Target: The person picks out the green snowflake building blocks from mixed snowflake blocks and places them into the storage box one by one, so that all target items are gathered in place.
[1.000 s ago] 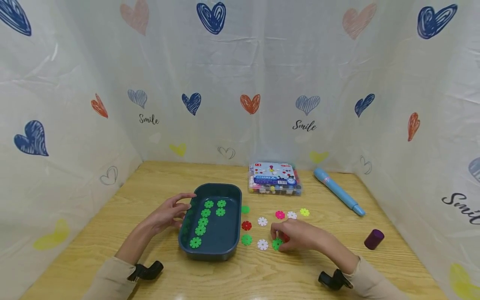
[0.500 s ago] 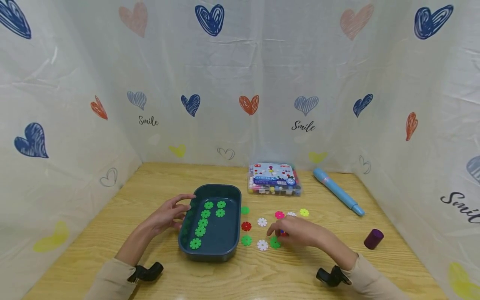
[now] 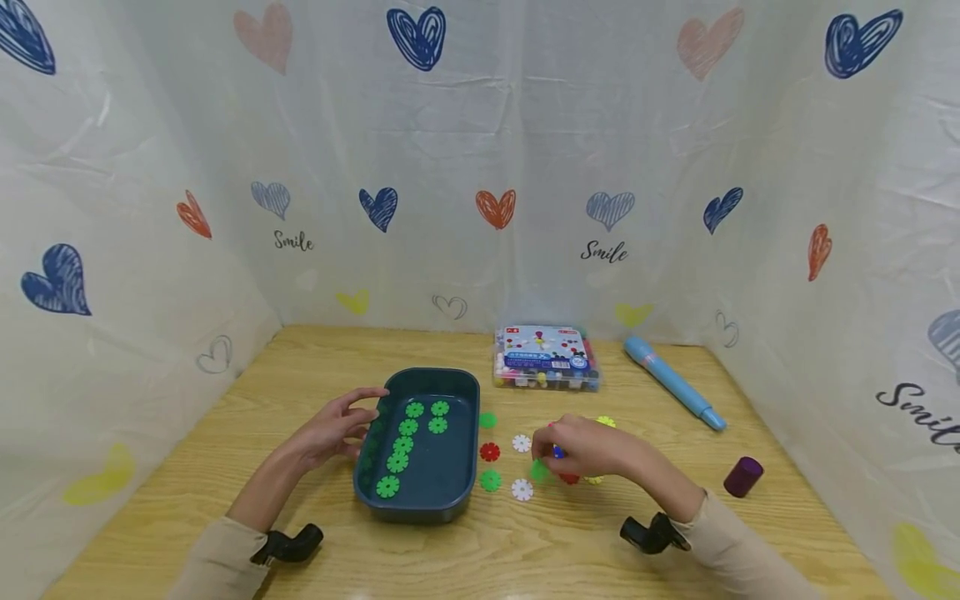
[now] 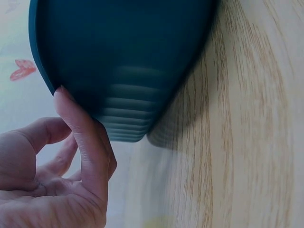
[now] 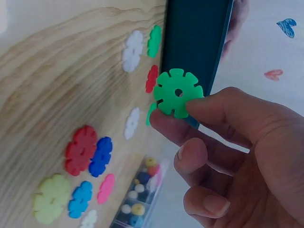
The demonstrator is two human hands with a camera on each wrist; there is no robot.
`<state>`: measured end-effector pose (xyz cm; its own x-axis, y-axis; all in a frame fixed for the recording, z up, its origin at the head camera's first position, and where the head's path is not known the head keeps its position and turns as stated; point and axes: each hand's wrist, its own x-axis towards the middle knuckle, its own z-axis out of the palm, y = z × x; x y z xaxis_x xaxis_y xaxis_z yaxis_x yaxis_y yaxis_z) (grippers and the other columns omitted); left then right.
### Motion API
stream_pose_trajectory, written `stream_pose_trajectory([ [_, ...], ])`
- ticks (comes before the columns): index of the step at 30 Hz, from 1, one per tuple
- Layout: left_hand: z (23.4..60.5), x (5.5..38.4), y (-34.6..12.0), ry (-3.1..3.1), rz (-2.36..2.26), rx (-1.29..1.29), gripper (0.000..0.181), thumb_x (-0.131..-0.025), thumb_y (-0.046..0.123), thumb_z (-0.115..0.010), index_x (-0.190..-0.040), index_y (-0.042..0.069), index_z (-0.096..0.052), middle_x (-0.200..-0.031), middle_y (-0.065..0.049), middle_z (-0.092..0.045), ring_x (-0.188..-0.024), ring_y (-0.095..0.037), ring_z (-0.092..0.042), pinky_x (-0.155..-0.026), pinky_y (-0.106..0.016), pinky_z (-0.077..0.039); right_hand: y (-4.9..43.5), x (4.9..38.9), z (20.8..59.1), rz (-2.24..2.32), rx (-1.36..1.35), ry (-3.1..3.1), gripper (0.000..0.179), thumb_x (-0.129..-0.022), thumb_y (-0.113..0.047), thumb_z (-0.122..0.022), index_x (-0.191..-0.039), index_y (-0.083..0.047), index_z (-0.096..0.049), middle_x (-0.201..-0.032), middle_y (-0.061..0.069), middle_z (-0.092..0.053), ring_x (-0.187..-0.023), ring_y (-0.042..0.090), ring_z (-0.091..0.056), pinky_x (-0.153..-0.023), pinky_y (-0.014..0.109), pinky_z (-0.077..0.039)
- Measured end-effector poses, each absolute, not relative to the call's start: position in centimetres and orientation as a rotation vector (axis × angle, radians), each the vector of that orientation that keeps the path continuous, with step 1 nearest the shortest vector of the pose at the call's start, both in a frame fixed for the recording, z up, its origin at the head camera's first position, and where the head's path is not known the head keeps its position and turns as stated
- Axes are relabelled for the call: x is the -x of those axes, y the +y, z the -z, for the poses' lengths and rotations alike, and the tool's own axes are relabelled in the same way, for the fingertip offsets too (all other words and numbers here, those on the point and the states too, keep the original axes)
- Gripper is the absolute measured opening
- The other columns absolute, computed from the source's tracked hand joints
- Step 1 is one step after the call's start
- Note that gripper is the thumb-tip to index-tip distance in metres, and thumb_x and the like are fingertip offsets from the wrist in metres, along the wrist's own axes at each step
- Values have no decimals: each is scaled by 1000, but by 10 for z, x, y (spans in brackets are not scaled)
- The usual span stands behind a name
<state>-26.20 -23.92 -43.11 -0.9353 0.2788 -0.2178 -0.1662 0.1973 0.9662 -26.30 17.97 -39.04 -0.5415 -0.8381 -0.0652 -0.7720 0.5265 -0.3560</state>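
Observation:
Between thumb and finger, my right hand (image 3: 581,446) pinches a green notched plastic disc (image 5: 178,92), held up from the table in the right wrist view. My left hand (image 3: 333,429) touches the left side of a dark teal tray (image 3: 453,492); one fingertip meets its rim in the left wrist view. Several green discs (image 3: 397,462) lie inside the tray. Under and around my right hand are loose discs: a red disc (image 5: 80,150), a blue disc (image 5: 100,156), a light blue disc (image 5: 80,199) and a yellow disc (image 5: 51,199). Nearer the tray lie white discs (image 3: 522,489) and a red disc (image 3: 490,452).
A clear box of coloured beads (image 3: 547,358) stands at the back. To its right lies a light blue marker-shaped tube (image 3: 675,383), with a purple cap (image 3: 743,477) nearer the front. Heart-printed curtain (image 3: 480,150) surrounds the wooden table (image 3: 525,550).
My right hand has lifted the green disc off the table and moved slightly left and up with it. The left hand stays at the tray.

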Motion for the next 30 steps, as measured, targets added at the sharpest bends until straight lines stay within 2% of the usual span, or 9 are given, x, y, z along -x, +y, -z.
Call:
stream_pose_trajectory([
  [4,432,262,-240,2136,-1795,-98,50,-102,23,-53,-148,18,-36,-106,-5,-58,-77,-16,-62,-57,-26,-55,168,266,383,411,1391,2537,10,-95,-9,-58,-96,-14,-66,-86,-6,-69,-67,0,-57,-68,16,-49],
  [9,432,262,-239,2126,-1795,-100,50,-102,23,-52,-149,17,-35,-104,-5,-52,-75,-15,-61,-56,-26,-55,152,270,370,385,1397,2532,12,-96,-9,-58,-99,-15,-67,-88,-6,-70,-67,-1,-56,-67,16,-48],
  [15,432,262,-238,2128,-1795,-113,51,-102,25,-53,-149,17,-35,-104,-5,-52,-75,-14,-60,-57,-26,-54,135,275,354,367,1472,2517,16,-98,-11,-56,-107,-13,-69,-92,-1,-72,-71,3,-62,-68,15,-49],
  [22,430,261,-239,2125,-1796,-124,52,-101,26,-54,-149,17,-35,-107,-6,-52,-76,-14,-60,-57,-26,-55,114,284,346,348,1558,2508,21,-98,-8,-54,-109,-14,-70,-93,0,-71,-61,3,-50,-64,16,-45],
  [30,430,261,-240,2120,-1806,-128,53,-101,26,-54,-150,16,-34,-107,-6,-50,-75,-13,-59,-57,-26,-55,91,288,339,307,1584,2482,25,-99,-7,-51,-111,-14,-72,-94,1,-70,-65,10,-50,-60,16,-39],
])
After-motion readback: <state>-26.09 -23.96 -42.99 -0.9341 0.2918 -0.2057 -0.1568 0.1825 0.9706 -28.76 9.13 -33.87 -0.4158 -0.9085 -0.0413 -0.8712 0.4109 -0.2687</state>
